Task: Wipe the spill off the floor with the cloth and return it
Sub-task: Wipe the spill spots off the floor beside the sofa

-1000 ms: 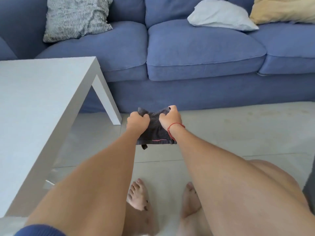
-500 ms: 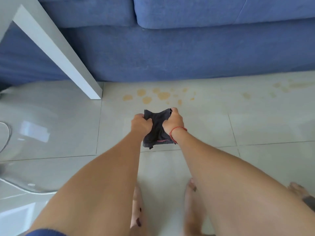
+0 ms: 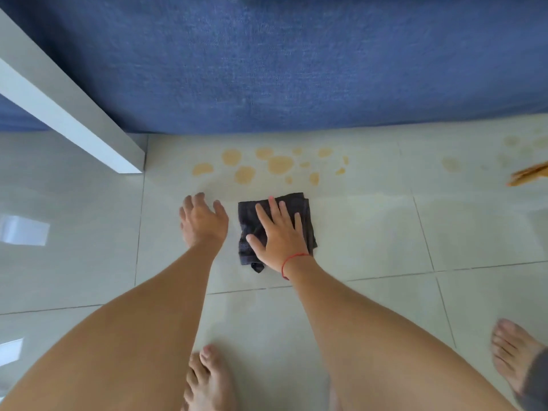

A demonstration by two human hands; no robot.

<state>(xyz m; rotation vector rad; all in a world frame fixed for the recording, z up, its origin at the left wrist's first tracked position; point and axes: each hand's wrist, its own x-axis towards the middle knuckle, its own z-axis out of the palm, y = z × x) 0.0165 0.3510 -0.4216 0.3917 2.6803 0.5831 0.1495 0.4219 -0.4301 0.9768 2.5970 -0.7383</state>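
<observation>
A folded dark grey cloth [image 3: 305,212] lies flat on the pale tiled floor. My right hand [image 3: 280,232], with a red string at the wrist, presses down on it with fingers spread. My left hand [image 3: 201,221] rests on the bare tile just left of the cloth, fingers apart and holding nothing. Several orange-yellow spill drops [image 3: 280,164] dot the tile just beyond the cloth, close to the sofa base. Fainter stains [image 3: 452,164] sit further right.
A blue sofa base [image 3: 281,69] runs across the top. A white table leg [image 3: 89,126] stands at the left, ending near the spill. An orange-brown object [image 3: 529,175] lies at the right edge. My bare feet [image 3: 207,381] are at the bottom.
Both hands were holding the cloth in the air; now it lies on the floor under my right palm, and my left hand has let go. The view has dropped closer to the floor.
</observation>
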